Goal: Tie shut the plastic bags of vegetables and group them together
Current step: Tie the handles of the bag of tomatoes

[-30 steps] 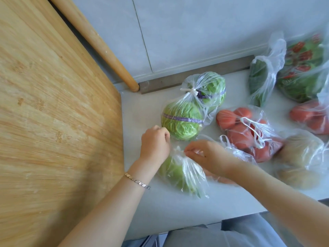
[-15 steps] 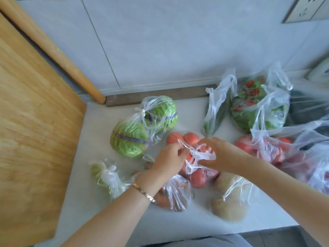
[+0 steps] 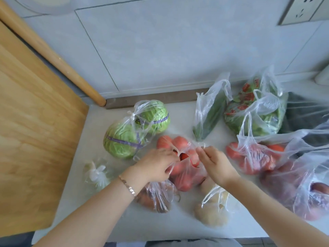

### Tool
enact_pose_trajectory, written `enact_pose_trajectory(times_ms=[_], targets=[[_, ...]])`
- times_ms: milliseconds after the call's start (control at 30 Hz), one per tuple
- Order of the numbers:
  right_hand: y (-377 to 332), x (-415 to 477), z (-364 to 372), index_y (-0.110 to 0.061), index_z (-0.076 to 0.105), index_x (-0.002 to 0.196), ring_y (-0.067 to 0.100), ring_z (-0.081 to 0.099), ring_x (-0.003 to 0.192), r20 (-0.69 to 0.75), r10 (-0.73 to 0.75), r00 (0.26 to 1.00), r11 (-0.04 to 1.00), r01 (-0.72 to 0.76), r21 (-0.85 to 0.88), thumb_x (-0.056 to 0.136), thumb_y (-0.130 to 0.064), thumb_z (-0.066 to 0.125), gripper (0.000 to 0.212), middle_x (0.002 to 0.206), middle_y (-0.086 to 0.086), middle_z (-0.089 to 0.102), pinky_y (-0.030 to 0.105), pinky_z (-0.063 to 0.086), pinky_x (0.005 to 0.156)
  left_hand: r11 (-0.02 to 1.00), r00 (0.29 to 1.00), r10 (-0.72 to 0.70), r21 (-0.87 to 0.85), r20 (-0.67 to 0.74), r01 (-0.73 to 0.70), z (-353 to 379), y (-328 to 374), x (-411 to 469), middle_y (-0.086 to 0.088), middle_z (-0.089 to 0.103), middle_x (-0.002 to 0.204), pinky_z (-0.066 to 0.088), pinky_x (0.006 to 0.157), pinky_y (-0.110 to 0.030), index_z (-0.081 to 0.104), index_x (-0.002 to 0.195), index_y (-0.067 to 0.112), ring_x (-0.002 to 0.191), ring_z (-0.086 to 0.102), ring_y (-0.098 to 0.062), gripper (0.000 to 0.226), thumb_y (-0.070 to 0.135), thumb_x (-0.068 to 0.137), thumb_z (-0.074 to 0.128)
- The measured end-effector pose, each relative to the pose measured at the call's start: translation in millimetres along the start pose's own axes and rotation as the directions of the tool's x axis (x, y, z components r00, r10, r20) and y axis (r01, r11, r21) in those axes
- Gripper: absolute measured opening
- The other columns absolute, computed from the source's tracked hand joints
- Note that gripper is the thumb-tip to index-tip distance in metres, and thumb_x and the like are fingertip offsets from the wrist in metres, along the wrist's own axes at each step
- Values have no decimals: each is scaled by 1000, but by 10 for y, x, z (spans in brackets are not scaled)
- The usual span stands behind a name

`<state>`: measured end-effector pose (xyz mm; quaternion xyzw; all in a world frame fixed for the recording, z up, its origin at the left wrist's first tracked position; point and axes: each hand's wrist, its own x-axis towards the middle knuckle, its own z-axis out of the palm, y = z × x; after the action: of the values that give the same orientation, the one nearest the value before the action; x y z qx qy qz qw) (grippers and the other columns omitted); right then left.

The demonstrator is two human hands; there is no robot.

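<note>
A clear plastic bag of red tomatoes (image 3: 185,173) lies mid-counter. My left hand (image 3: 156,164) pinches its left handle and my right hand (image 3: 213,163) pinches its right handle, pulling them apart above the bag. A knotted bag with two green cabbages (image 3: 135,131) lies behind to the left. A small knotted bag (image 3: 97,172) sits at the left. A bag of brownish vegetables (image 3: 154,196) lies under my left wrist, and a bag of potatoes (image 3: 211,211) sits below my right wrist.
Open bags lie to the right: a cucumber bag (image 3: 210,113), a printed bag of greens (image 3: 254,111), a second tomato bag (image 3: 254,157), a bag of reddish produce (image 3: 306,191). A wooden board (image 3: 33,131) and rolling pin (image 3: 53,56) stand at the left. A wall socket (image 3: 300,9) is top right.
My hands let go of the small green bag, now knotted at the left, and moved right to the tomato bag, taking its two handles. The view shifted right.
</note>
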<state>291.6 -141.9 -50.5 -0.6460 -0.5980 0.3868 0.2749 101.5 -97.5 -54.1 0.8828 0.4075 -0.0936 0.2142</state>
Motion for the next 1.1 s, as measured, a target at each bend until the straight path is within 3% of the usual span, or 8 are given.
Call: enact_pose_trajectory(times_ms=[300, 400, 467, 600, 800, 933, 1033, 1100], targets=[[-21, -28, -272, -22, 24, 53, 7, 37, 64, -55, -349, 936, 905, 321, -279, 68, -8, 52, 35, 50, -8, 31, 21, 36, 58, 923, 961, 143, 318, 236, -216, -44, -251, 178, 0, 52, 130, 38, 97, -38, 40, 130, 17, 120, 46, -23, 63, 54, 80, 51], [-37, -30, -212, -23, 23, 53, 15, 35, 59, -165, -279, 946, 903, 200, -380, 72, -13, 63, 45, 47, -7, 30, 32, 36, 48, 837, 944, 296, 437, 146, -330, 37, -368, 184, 1, 63, 111, 38, 89, -36, 53, 115, 17, 109, 51, -22, 39, 35, 82, 59], [-67, -9, -153, -20, 28, 53, 14, 33, 52, -298, -231, 926, 925, 114, -363, 72, -15, 73, 49, 45, -8, 27, 26, 32, 44, 910, 947, 321, 280, -13, -305, 28, -399, 190, 1, 67, 96, 39, 84, -32, 63, 96, 14, 98, 55, -19, 16, 25, 88, 53], [-122, 62, -60, -3, 45, 56, 13, 38, 49, -459, -28, 888, 999, 17, -29, 79, -25, 68, 39, 46, 4, 44, 18, 32, 49, 910, 963, -36, -406, -267, -79, -119, -274, 153, 3, 65, 86, 44, 77, -30, 65, 98, 6, 80, 57, -8, 28, 25, 95, 45], [-195, 196, -45, -4, 61, 70, 30, 60, 70, -494, 101, 863, 976, 11, 219, 84, -27, 62, 27, 73, 23, 66, 13, 38, 56, 805, 709, -418, -593, -568, 0, -496, -208, 142, -2, 60, 72, 37, 68, -20, 53, 69, 12, 68, 55, -15, 35, 23, 97, 37], [-228, 234, -92, -13, 59, 67, 8, 52, 62, -437, 27, 899, 980, 64, 191, 81, -20, 66, 17, 72, 9, 64, 11, 40, 61, 850, 899, -220, -526, -380, -14, -549, -226, 186, 5, 58, 94, 42, 86, -26, 59, 89, 16, 89, 55, -9, 19, 36, 88, 55], [-225, 199, -147, -22, 54, 63, 0, 54, 63, -430, -46, 902, 980, 125, 157, 80, -15, 67, 23, 69, 0, 60, 6, 41, 61, 976, 994, -34, -219, -106, 10, -383, -187, 251, 9, 44, 132, 34, 106, -33, 35, 133, 27, 124, 41, -12, 80, 51, 67, 72], [-198, 178, -193, -17, 56, 65, -6, 56, 65, -424, -98, 900, 980, 161, 115, 79, -12, 67, 19, 69, -4, 59, 3, 41, 62, 995, 996, 73, 79, -61, -68, -264, -141, 338, 5, 35, 145, 29, 107, -36, 22, 141, 31, 132, 35, -17, 81, 44, 75, 67]])
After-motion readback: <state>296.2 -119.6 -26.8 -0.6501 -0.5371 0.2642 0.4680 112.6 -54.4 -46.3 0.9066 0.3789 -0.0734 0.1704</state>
